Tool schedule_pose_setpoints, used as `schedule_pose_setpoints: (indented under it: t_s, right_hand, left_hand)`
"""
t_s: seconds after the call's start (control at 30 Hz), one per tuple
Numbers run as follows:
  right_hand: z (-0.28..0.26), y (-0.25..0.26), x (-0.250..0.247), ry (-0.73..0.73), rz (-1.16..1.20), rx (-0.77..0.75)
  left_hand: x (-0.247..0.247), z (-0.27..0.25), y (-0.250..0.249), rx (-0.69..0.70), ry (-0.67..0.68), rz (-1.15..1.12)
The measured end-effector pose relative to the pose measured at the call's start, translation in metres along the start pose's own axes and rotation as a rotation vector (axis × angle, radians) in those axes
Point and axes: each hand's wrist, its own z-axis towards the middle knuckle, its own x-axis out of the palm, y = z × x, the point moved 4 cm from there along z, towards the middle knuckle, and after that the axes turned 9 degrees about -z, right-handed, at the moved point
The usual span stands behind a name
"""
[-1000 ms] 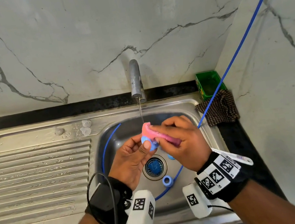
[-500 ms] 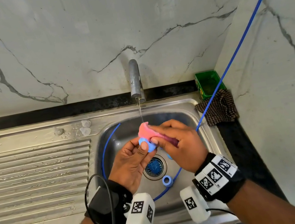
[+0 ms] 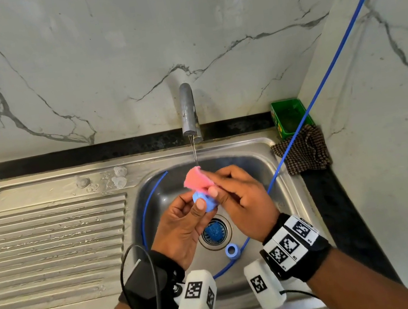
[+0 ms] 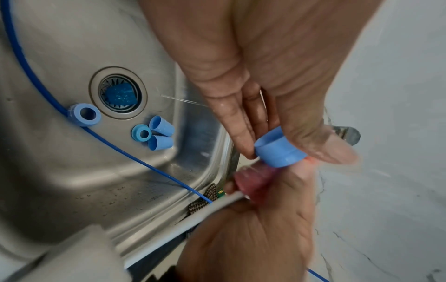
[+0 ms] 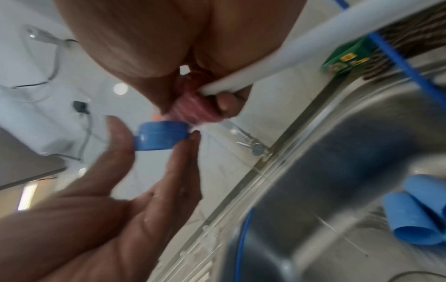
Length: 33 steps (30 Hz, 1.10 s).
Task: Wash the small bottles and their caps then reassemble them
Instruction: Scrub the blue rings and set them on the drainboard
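Observation:
Over the sink basin [image 3: 262, 171] my left hand [image 3: 182, 225] pinches a blue cap [image 3: 207, 203] [image 4: 278, 151] [image 5: 161, 136] between thumb and fingers. My right hand [image 3: 242, 199] grips a pink sponge [image 3: 196, 180] [image 5: 193, 108] and presses it against the cap, just under the thin stream from the tap [image 3: 188, 111]. On the basin floor lie a blue ring cap [image 3: 232, 250] [image 4: 84, 114], a smaller ring cap [image 4: 142, 133] and two blue cone caps [image 4: 161, 126] [image 5: 410, 221]. Small clear bottles [image 3: 119, 176] stand on the sink ledge at the back.
A blue cable [image 3: 320, 83] runs from the upper right down through the basin. A green box [image 3: 289, 115] and a checked cloth [image 3: 302, 152] sit at the right corner. The ribbed drainboard [image 3: 51, 247] lies to the left, with the blue-strainer drain [image 3: 213, 231] below my hands.
The sponge has shifted up and a little left over the cap, closer under the water stream. Both hands stay together above the drain.

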Motion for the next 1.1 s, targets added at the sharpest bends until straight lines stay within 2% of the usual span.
schedule_pose_setpoints:
  t_s: [0.07, 0.17, 0.27, 0.47, 0.57, 0.7, 0.77, 0.9, 1.03, 1.1]
  right_hand:
    - [0.001, -0.010, 0.000, -0.033, -0.020, 0.080]
    - [0.000, -0.009, -0.005, -0.031, 0.000, 0.008]
    - [0.001, -0.014, -0.011, -0.005, 0.066, 0.053]
    - [-0.005, -0.003, -0.024, -0.108, 0.117, 0.024]
    - [-0.003, -0.004, -0.024, -0.080, 0.072, -0.023]
    - [0.002, -0.011, -0.021, -0.067, -0.002, 0.035]
    - [0.002, -0.010, -0.022, -0.058, -0.021, -0.002]
    - [0.003, -0.021, -0.029, 0.013, 0.058, 0.049]
    - [0.003, -0.010, -0.032, 0.017, 0.028, -0.092]
    - [0.005, -0.016, -0.030, 0.024, -0.020, -0.031]
  left_hand:
    - [0.001, -0.001, 0.000, 0.010, -0.010, 0.007]
    - [0.007, 0.000, -0.005, 0.023, 0.043, 0.014]
    - [0.011, 0.001, -0.006, 0.012, 0.041, 0.032]
    - [0.013, 0.006, -0.006, 0.009, 0.029, -0.013]
    - [0.014, 0.009, -0.006, 0.009, 0.026, -0.004]
    - [0.016, 0.006, -0.005, -0.003, 0.053, 0.050]
    - [0.017, 0.004, -0.008, 0.007, 0.067, 0.062]
    - [0.015, 0.000, -0.010, 0.047, 0.051, 0.230]
    - [0.014, 0.001, -0.008, 0.057, 0.053, 0.339]
    - [0.017, 0.001, -0.010, 0.060, 0.074, 0.347]
